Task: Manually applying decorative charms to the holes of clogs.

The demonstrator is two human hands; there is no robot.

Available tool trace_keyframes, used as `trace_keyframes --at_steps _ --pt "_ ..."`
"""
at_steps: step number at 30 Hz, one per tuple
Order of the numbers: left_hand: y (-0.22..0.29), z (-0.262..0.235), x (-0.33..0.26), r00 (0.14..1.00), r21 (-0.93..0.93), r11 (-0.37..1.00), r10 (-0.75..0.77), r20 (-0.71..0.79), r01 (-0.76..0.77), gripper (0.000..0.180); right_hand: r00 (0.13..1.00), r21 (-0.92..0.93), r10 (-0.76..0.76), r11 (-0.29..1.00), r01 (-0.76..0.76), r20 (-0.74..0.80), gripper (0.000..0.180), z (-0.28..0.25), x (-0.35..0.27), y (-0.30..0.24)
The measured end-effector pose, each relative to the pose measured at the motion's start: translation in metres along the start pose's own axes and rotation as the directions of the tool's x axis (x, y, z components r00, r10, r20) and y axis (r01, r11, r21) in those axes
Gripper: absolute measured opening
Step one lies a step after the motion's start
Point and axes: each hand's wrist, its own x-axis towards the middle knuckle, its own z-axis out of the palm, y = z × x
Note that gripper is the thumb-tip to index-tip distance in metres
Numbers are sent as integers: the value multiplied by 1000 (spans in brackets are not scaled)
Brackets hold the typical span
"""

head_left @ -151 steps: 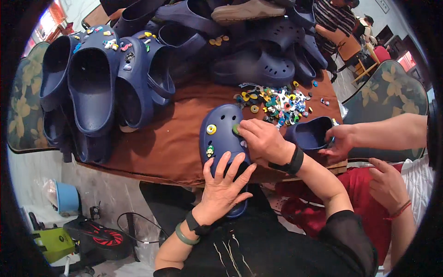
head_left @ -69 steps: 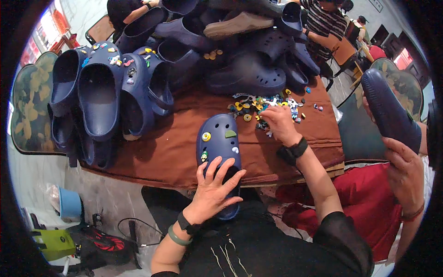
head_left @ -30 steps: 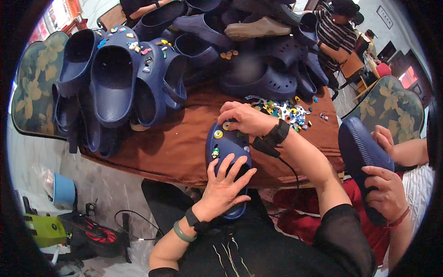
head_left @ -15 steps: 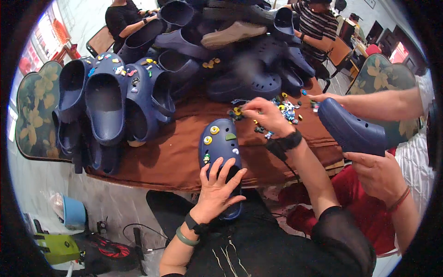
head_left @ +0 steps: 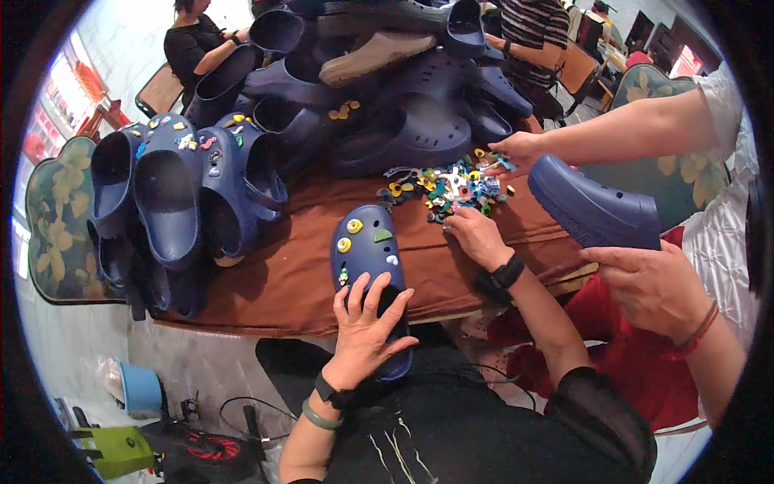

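Navy foam clog (head_left: pixel 367 250), frame centre: light, flexible, likely grippable at heel | left hand (head_left: pixel 367 327) spread flat on it | right hand (head_left: pixel 476 234) pinching among small colourful plastic charms (head_left: pixel 443 184).

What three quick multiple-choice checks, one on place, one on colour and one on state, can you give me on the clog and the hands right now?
1. Where is the right hand?
A. at the pile of charms
B. on a chair
C. in the blue bucket

2. What colour is the clog under the left hand?
A. red
B. navy blue
C. white

3. How is the left hand?
A. clenched in the air
B. spread flat on the clog's heel end
C. out of sight

Answers: 1 A, its fingers reach the pile's near edge; 2 B, its upper is navy with yellow and green charms; 3 B, its fingers are splayed over the clog.
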Motion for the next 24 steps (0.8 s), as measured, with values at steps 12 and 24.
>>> trace_keyframes --at_steps 12,24 --pt "-1 0 -2 1000 -23 1000 -3 -6 3 81 938 348 -278 875 335 -205 10 28 80 -70" --pt "-8 4 -3 1000 -28 1000 10 -10 -10 79 787 -87 -553 801 593 276 43 -1 90 -75"
